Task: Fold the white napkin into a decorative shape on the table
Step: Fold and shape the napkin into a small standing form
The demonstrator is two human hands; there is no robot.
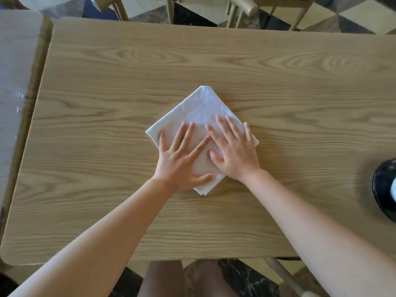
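Observation:
The white napkin lies folded into a small square, turned like a diamond, in the middle of the wooden table. My left hand rests flat on its near-left part with fingers spread. Beside it, my right hand presses flat on the near-right part, fingers apart and reaching toward the right corner. Neither hand grips the cloth. The far corner of the napkin is uncovered; its near half is mostly hidden under my palms.
A dark round dish sits at the table's right edge. A second table stands close on the left. Wooden chairs stand beyond the far edge over a checkered floor.

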